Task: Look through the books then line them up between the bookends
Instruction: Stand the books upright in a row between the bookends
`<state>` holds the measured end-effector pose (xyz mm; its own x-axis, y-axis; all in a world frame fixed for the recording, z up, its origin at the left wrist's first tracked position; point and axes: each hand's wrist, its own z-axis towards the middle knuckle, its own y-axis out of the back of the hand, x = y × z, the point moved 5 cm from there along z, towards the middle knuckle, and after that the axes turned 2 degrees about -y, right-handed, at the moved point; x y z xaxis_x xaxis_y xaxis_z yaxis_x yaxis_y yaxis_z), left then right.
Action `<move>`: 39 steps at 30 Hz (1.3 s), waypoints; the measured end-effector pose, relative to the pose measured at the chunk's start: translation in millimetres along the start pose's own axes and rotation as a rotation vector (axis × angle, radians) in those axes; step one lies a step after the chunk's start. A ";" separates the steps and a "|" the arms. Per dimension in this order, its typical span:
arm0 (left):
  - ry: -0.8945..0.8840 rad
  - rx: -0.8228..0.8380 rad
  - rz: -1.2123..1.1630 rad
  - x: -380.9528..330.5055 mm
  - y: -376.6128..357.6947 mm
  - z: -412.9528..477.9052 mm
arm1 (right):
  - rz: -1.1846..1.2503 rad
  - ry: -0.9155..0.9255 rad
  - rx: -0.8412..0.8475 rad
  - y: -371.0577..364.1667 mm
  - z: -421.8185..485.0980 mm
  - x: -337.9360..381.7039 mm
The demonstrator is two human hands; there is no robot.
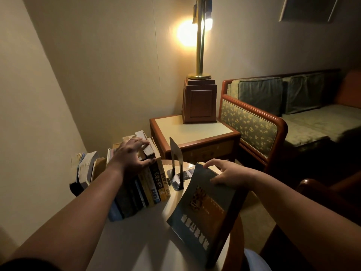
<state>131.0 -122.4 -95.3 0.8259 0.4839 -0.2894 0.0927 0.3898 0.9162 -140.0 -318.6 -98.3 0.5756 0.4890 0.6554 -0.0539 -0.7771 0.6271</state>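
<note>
Black metal bookend (176, 163) stood on the table (136, 237) between both sets of fingers. The left hand (132, 155) curled spread fingers over the row of books (150, 186) beneath; the right hand (228, 175) pinched the tilted dark book (203, 212) near its top edge.

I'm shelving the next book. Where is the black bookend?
The black bookend stands upright on the table in the head view, just right of the row of books and left of the right hand holding a dark book.
</note>
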 end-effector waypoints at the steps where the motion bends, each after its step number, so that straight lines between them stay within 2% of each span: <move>1: -0.002 0.001 0.003 0.6 -0.3 0.4 | -0.002 0.024 -0.014 -0.4 -3.8 2.6; 4: 0.000 0.000 0.016 -1.2 -0.2 0.5 | -0.060 0.132 -0.080 -2.3 -16.0 16.1; 10: 0.011 0.007 0.018 -4.5 2.5 -2.5 | -0.247 0.352 -0.320 12.4 -39.8 53.8; 20: 0.008 0.012 0.004 -9.1 6.3 -4.8 | -0.142 0.557 -0.788 87.8 -85.2 141.5; 27: -0.009 -0.007 -0.003 -12.2 8.3 -5.9 | -0.176 0.693 -1.064 100.2 -63.7 182.4; 33: -0.041 -0.125 -0.082 -17.4 11.9 -14.2 | -0.115 0.745 -1.161 73.9 -28.6 186.7; 39: -0.017 -0.077 -0.039 -14.0 9.9 -10.5 | -0.137 0.742 -1.166 44.7 7.7 174.2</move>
<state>114.5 -117.1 -85.1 0.8317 0.4542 -0.3194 0.0824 0.4678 0.8800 -35.9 -271.2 40.7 0.0886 0.9130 0.3982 -0.8868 -0.1098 0.4490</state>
